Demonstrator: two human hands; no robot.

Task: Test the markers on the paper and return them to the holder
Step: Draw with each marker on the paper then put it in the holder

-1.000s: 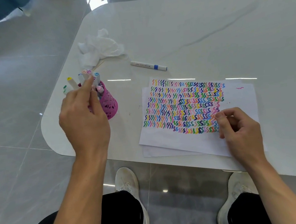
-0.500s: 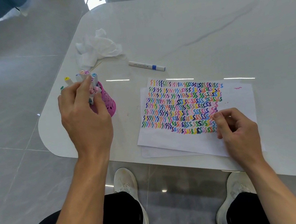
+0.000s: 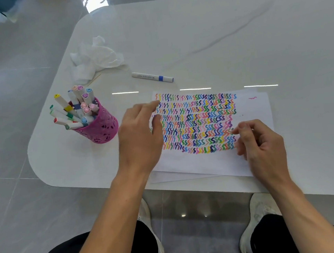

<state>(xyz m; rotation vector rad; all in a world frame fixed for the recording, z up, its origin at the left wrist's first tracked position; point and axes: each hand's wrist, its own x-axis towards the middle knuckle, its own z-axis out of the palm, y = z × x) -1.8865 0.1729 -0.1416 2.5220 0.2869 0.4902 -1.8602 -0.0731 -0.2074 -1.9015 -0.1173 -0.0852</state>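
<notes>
White tabletop (image 3: 193,32); left hand (image 3: 140,137) empty, fingers loose, holder (image 3: 101,128) to its left; right hand (image 3: 261,143) loosely curled, empty, resting on paper (image 3: 252,108).

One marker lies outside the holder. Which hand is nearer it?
Left. The left hand is just short of the marker; the right hand lies farther back, rightward.

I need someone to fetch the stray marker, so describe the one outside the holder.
On the white table, look past the far edge of the scribbled paper. The marker lies flat and alone, white with a blue band; the other markers stand in the pink holder.
</notes>
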